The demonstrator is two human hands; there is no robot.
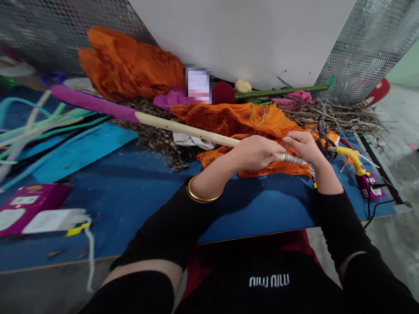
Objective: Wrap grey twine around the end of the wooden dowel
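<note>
A long pale stick (183,128) slants across the middle of the view, its far left part covered in purple cloth (94,103). My left hand (253,152) is wrapped round the stick near its right end. Just past that hand, a light cord (293,159) is wound round the stick in tight coils. My right hand (303,148) is closed in a pinch beside the coils; what its fingers hold is too small to tell. Crumpled orange cloth (225,117) lies under and behind the stick and both hands.
Black-handled scissors (324,139) and a yellow glue gun (352,158) lie right on the blue table (245,218). Dry twigs (347,115) and a green stick (288,92) lie behind. Purple boxes stand left (36,205) and right (369,185). Coloured tubes (29,126) lie far left.
</note>
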